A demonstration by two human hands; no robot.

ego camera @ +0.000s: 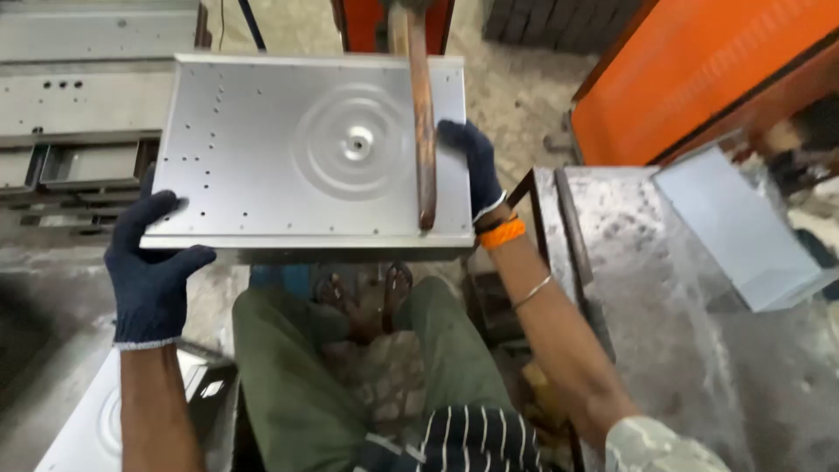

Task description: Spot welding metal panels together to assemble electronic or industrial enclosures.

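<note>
I hold a flat grey sheet-metal panel (262, 149) in front of me, level and above my knees. It has a stamped round ring pattern near its middle and several small holes on its left part. My left hand (153, 267), in a dark blue glove, grips the panel's near left corner. My right hand (472, 166), also gloved, holds the panel's right edge. A rusty brown metal bar (423, 114) comes down from the machine above and lies over the panel's right part, next to my right fingers.
Stacked grey metal panels (79, 114) lie at the left. Another stamped panel (87, 428) sits at lower left. An orange machine body (699, 70) stands at upper right, with a plastic-wrapped panel (743, 227) on a grey surface at right.
</note>
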